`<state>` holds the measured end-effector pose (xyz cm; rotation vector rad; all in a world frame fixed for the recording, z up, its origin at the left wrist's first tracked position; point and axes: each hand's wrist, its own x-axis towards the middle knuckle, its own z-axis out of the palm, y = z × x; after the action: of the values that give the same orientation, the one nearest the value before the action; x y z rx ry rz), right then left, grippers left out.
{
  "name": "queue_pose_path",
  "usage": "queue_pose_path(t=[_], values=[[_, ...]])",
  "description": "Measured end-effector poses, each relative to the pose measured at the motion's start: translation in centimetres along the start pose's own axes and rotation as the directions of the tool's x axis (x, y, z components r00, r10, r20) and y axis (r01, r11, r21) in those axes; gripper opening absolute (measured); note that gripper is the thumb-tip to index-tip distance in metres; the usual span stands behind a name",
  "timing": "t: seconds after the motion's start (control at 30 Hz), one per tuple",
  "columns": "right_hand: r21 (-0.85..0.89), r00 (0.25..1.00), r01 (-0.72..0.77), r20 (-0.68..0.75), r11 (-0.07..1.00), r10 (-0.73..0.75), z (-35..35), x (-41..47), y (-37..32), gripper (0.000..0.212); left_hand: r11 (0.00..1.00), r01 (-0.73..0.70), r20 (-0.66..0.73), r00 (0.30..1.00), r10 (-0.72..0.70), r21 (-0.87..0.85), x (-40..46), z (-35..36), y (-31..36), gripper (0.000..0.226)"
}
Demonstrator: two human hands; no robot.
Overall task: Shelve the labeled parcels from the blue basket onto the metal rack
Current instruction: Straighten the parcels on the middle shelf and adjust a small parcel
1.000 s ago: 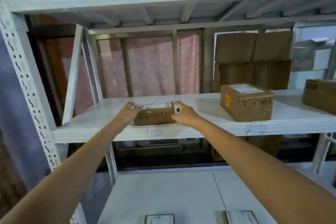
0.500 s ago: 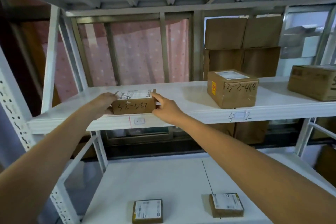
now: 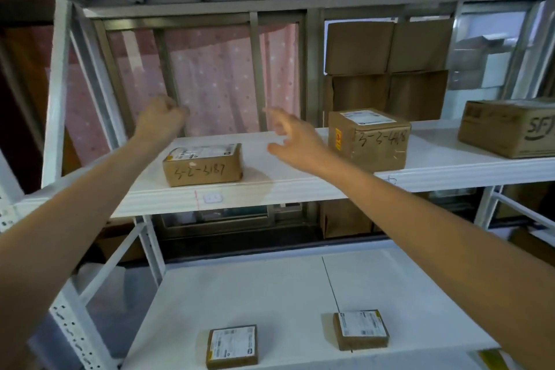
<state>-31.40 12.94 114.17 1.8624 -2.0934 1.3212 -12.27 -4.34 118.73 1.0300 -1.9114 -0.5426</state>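
Note:
A small brown parcel [image 3: 203,164] with a white label on top and black handwriting on its front sits on the white middle shelf of the metal rack [image 3: 270,192]. My left hand [image 3: 160,119] hovers above and behind the parcel's left end with its fingers curled, holding nothing. My right hand [image 3: 295,140] is raised to the right of the parcel, fingers spread and relaxed, touching nothing. The blue basket is out of view.
A taller labeled box [image 3: 368,137] stands further right on the same shelf, and a large carton [image 3: 510,128] sits at the far right. Two flat labeled parcels [image 3: 232,346] [image 3: 361,329] lie on the lower shelf. Stacked cartons [image 3: 387,69] stand behind the rack.
Both hands have let go of the small parcel and lifted away from it. The parcel stays on the shelf. The camera has tilted downward, showing more of the lower shelf.

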Motion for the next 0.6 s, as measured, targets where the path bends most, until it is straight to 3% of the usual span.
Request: queue_pose_path(t=[0.03, 0.1, 0.2, 0.33, 0.47, 0.53, 0.6], values=[[-0.056, 0.997, 0.023, -0.078, 0.998, -0.027, -2.7, -0.1, 0.6, 0.066, 0.996, -0.08, -0.009, 0.997, 0.079, -0.033, -0.5, 1.0, 2.5, 0.037], [-0.16, 0.969, -0.012, -0.244, 0.987, -0.027, -8.4, -0.6, 2.8, 0.055, 0.974, -0.146, 0.137, 0.976, 0.171, -0.176, -2.6, 4.6, 7.8, 0.032], [-0.212, 0.905, -0.199, -0.414, 0.957, 0.096, -15.1, -2.6, 7.6, 0.042, 0.956, -0.05, 0.41, 0.896, 0.172, -0.29, -6.2, 12.1, 13.1, 0.037], [-0.137, 0.903, -0.374, -0.282, 0.917, 0.326, -17.6, -5.4, 14.1, 0.045, 0.95, 0.163, 0.564, 0.825, 0.017, -0.266, -9.1, 19.7, 15.3, 0.056], [0.113, 0.93, -0.352, -0.071, 0.929, 0.361, -17.1, -6.4, 17.0, 0.034, 0.924, 0.255, 0.576, 0.816, -0.047, -0.286, -9.8, 22.5, 15.5, 0.051], [0.192, 0.935, -0.342, -0.028, 0.92, 0.353, -17.4, -6.6, 17.4, 0.036, 0.913, 0.281, 0.572, 0.817, -0.066, -0.296, -10.0, 22.4, 15.6, 0.049], [0.19, 0.936, -0.336, -0.043, 0.923, 0.349, -18.9, -7.0, 17.6, 0.042, 0.923, 0.256, 0.503, 0.861, -0.081, -0.288, -10.3, 21.8, 16.0, 0.05]])
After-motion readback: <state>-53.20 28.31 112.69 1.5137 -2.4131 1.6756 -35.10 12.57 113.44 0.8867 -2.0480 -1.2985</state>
